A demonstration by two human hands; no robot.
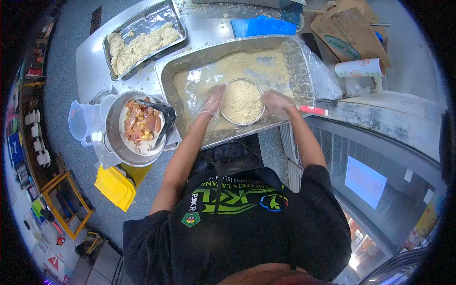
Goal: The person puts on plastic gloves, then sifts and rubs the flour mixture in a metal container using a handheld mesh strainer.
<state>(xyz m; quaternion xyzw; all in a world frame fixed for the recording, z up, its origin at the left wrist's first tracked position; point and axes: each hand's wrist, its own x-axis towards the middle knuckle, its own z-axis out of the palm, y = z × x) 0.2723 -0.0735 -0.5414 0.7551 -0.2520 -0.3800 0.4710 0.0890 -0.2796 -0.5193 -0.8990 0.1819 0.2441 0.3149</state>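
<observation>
A round metal-rimmed sieve, filled with pale, lumpy flour, is held over the big rectangular metal tray. My left hand, in a clear plastic glove, closes on its left rim. On the opposite rim is my right hand, gloved the same way and also closed. A red handle-like piece sticks out beyond my right wrist; whether it joins the sieve I cannot tell. Loose flour covers much of the tray floor. The sieve's mesh is hidden under its contents.
Left of the tray stands a metal pot of raw chicken pieces, beside a clear plastic jug. A smaller tray holds coated, lumpy pieces. Blue plastic, a cardboard box and a white roll lie behind.
</observation>
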